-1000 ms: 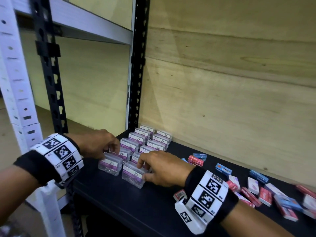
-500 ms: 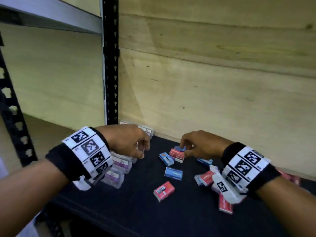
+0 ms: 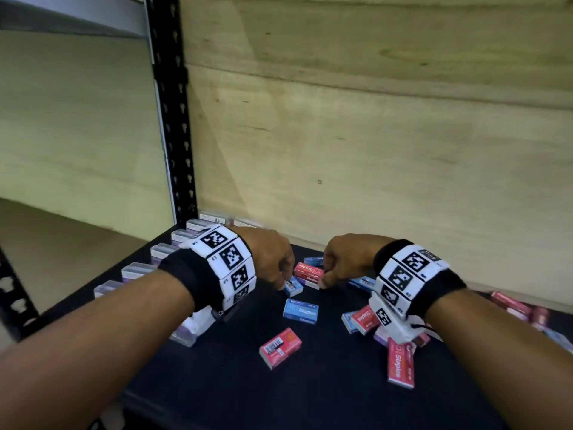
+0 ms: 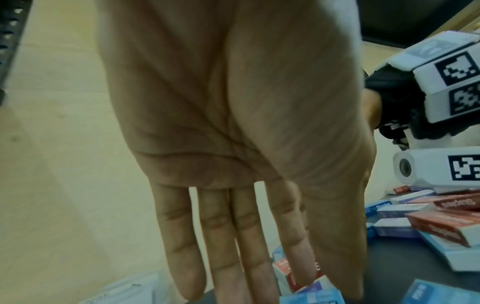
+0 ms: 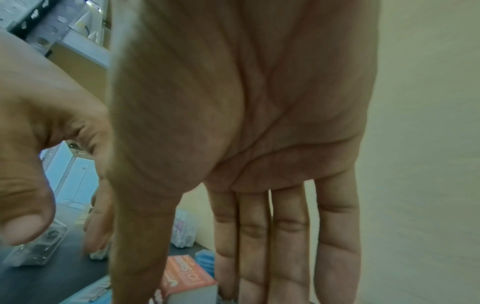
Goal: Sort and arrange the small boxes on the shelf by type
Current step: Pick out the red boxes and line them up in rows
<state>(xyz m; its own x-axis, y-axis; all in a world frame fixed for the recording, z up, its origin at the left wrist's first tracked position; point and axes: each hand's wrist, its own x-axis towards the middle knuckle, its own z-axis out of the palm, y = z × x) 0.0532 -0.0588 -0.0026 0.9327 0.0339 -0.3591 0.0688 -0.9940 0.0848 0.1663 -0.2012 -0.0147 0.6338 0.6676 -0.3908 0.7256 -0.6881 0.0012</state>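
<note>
Head view: your left hand [image 3: 273, 259] and right hand [image 3: 344, 259] meet mid-frame over a red staple box [image 3: 308, 270] on the black shelf [image 3: 310, 383] — fingertips down, grip unclear. Left wrist view: fingers [image 4: 221, 236] straight, touching boxes at the bottom. Right wrist view: straight fingers [image 5: 285, 236] — thumb beside the red box [image 5: 187, 275].

— What is the shelf board [image 3: 310, 398] made of?
— It looks dark and matt, smooth; behind it stands pale wood panelling [image 3: 372, 135] with visible grain and knots.
— And the upright [image 3: 173, 135]?
— Black perforated metal.
— The boxes?
— The red staple boxes [image 3: 280, 347] and blue staple boxes [image 3: 300, 310] look like printed card, slightly glossy; the clear cases [image 3: 136, 270] look like shiny plastic.
</note>
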